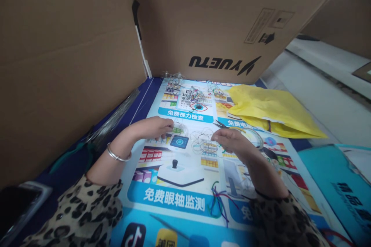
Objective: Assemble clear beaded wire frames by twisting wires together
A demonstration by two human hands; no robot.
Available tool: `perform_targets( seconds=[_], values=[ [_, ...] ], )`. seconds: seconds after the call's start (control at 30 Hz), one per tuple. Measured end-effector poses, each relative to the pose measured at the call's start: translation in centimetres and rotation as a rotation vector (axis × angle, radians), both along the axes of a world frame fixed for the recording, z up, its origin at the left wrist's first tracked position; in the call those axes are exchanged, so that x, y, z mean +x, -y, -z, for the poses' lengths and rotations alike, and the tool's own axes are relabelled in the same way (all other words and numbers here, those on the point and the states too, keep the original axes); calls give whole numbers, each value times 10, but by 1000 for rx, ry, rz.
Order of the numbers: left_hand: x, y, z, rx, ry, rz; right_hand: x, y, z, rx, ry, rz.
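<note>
Out over the printed worktop [182,218], the left hand [159,127] curled its fingers near faint wire, the right hand [232,142] bunched its own at the looped wire [204,141], which lay between the two, and whether either pair clamped a strand, I couldn't tell! Dark pointed tips [220,124] poked out behind the right hand, the rest hard to trace. Down left, the phone [17,208] ran off the edge, while teal handles [72,157] blurred into shadow beside the cardboard [63,65].

The sleeves [84,210] are leopard-spotted, the bag [275,109] yellow, wire [204,142] apparently silvery.
</note>
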State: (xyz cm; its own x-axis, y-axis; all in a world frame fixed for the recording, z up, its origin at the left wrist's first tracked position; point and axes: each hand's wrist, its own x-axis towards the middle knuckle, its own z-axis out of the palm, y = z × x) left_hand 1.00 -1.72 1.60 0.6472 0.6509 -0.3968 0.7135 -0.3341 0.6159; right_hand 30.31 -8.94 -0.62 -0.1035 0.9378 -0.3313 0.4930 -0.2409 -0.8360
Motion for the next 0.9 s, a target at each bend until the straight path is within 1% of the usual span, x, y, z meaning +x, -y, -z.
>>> perform_targets(
  seconds=[0.2, 0.37, 0.53, 0.77, 0.9],
  values=[
    [1, 0, -2, 15, -14, -63, -1, 0, -2, -12, -6, -1],
    [2, 2, -5, -5, -6, -41, -3, 1, -5, -7, 0, 5],
    [1, 1, -4, -11, 18, -29, -5, 1, -7, -31, 4, 10],
    [0, 2, -3, 9, 33, -18, -7, 1, -7, -29, -1, 44],
    [0, 2, -4, 10, 60, -2, -6, 1, -7, -28, -9, 27]
  ],
)
